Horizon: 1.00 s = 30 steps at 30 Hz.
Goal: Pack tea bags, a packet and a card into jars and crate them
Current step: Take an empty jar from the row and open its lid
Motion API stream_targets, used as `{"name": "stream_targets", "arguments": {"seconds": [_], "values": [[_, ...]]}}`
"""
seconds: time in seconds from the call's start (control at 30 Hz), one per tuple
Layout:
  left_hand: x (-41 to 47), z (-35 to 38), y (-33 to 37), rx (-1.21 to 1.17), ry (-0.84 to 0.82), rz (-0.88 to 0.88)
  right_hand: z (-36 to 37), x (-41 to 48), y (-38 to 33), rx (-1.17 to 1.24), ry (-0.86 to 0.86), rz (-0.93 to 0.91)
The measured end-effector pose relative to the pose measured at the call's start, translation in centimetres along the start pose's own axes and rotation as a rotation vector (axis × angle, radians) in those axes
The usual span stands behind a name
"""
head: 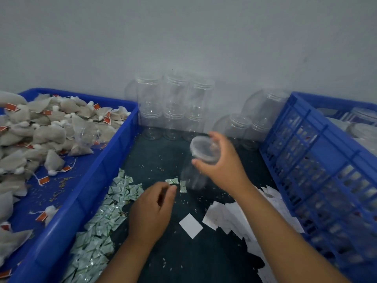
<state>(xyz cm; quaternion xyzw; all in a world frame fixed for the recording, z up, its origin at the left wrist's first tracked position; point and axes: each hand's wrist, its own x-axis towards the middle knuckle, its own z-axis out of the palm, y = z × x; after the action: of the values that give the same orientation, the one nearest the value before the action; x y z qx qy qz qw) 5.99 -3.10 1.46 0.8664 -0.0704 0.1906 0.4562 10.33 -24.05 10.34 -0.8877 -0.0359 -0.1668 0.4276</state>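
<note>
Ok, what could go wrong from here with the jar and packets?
The right hand holds the jar only near its top, and the jar is blurred; that grip could slip. The left hand has its fingertips by two loose packets lying close together, so it might pick up both. The stacked empty jars stand just behind the held one; a wide swing might topple them.
</note>
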Motion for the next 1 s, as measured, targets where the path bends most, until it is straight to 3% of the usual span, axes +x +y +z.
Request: {"name": "stream_targets", "arguments": {"seconds": [0.13,0.2,0.3,0.4,0.5,0.63,0.83,0.93,1.0], "values": [[-1.2,-1.1,2.1,-0.212,0.024,0.172,0.0,-8.9,-1.4,0.018,-0.195,-0.019],[-1.6,-1.6,3.7,-0.225,-0.098,0.268,0.9,-11.9,-1.0,0.000,-0.182,-0.063],[-1.8,-1.7,5.9,-0.088,-0.329,0.340,2.7,-14.5,0.5,0.162,-0.111,-0.033],[-1.8,-1.9,7.3,0.048,-0.344,0.369,4.3,-15.3,1.7,0.310,-0.091,0.061],[-1.6,-2.4,8.0,0.169,-0.367,0.388,5.4,-15.0,3.0,0.300,-0.068,0.056],[-2.5,-2.4,9.3,0.252,-0.301,0.305,5.5,-15.0,3.3,0.219,-0.077,0.074],[-3.9,-2.2,11.6,0.375,-0.247,0.287,4.3,-15.9,2.2,0.246,0.032,-0.042],[-4.3,-2.0,13.2,0.601,-0.189,0.237,4.3,-16.5,1.9,0.131,0.237,-0.078],[-3.7,-2.3,13.5,0.750,-0.248,0.108,4.9,-16.9,2.2,0.010,0.342,-0.140]]}}
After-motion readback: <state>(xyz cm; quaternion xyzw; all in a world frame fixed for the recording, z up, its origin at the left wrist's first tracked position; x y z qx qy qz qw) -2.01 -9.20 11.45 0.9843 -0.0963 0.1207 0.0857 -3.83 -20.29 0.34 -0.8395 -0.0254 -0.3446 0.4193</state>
